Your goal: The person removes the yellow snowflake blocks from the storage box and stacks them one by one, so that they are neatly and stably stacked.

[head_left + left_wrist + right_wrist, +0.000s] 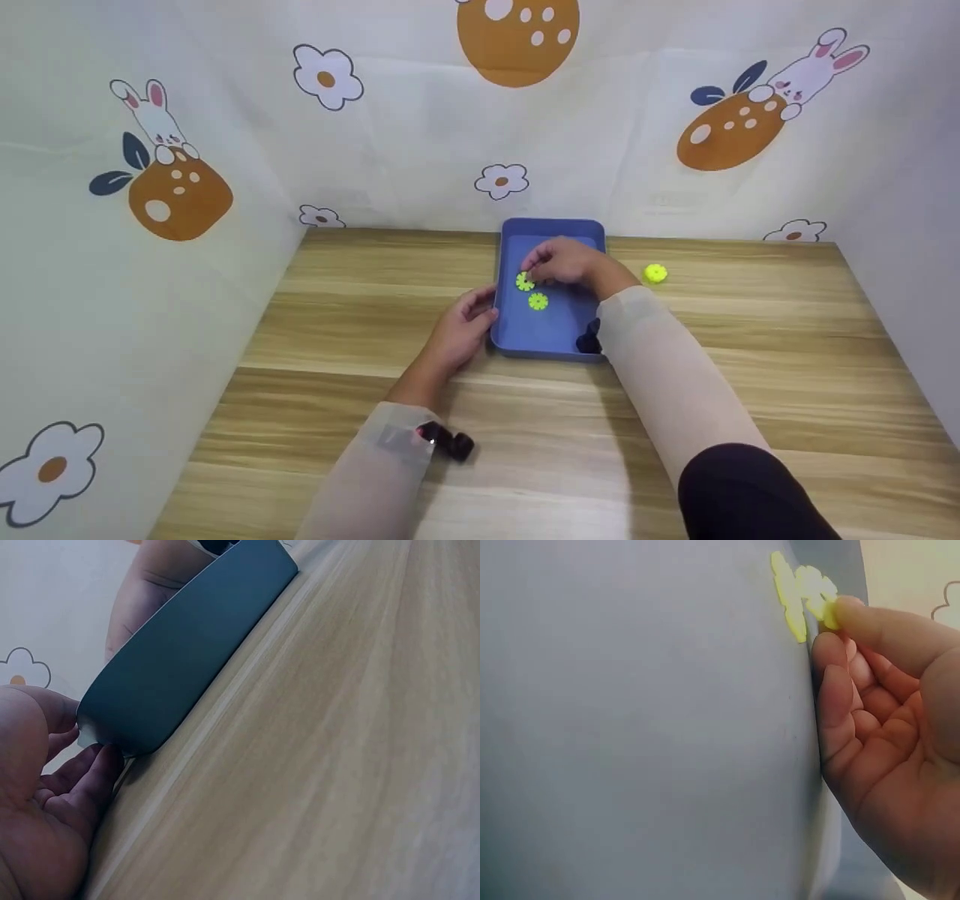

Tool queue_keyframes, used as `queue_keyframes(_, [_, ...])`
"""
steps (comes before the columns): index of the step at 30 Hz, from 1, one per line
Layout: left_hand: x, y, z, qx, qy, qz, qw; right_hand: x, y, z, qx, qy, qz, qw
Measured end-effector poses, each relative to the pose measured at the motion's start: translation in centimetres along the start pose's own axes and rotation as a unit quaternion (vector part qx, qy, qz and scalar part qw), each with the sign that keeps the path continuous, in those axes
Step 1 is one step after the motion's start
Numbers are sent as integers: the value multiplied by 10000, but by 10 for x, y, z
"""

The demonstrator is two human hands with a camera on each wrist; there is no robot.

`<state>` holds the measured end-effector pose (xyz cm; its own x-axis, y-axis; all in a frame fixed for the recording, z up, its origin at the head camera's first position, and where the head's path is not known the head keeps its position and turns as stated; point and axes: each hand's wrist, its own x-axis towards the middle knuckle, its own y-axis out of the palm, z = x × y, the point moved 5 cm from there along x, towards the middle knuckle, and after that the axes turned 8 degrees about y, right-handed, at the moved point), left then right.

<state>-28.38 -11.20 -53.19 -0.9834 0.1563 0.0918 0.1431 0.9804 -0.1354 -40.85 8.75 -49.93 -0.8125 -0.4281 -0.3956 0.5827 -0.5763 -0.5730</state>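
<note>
A shallow blue tray (547, 336) lies on the wooden tabletop. My right hand (570, 260) reaches over it and pinches a yellow-green notched plastic disc (817, 596) between thumb and fingertips, low inside the tray. Right beside that piece, a second notched disc (538, 301) lies on the tray floor. At the tray's left side is my left hand (459, 330). In the left wrist view its thumb and bent fingers (86, 776) hold the tray's outer wall (180, 652), one digit near the rim and the others low by the tabletop.
A small yellow-green notched piece (655, 273) sits on the table (360, 315) to the right of the tray. Behind the tray stands a printed fabric wall (420, 135), and further walls close in the left and right sides. Small black cameras (450, 442) are strapped at both wrists.
</note>
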Motion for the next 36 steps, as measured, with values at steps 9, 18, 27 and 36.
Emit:
queue_keyframes(9, [0,-1,1,-33,-80,-65,9999,-1,-5,4,-159,132,34,9998])
queue_keyframes(18, [2,0,-1,9,-5,-131,9999,-23,-27,15,1110,193,-461,9926])
queue_keyframes(27, [1,0,1,18,82,-187,9998,-71,-53,9,2329,-162,-969,9675])
queue_keyframes(36, [1,0,0,51,65,-210,9997,-112,-71,-30,2644,-287,-1433,9533])
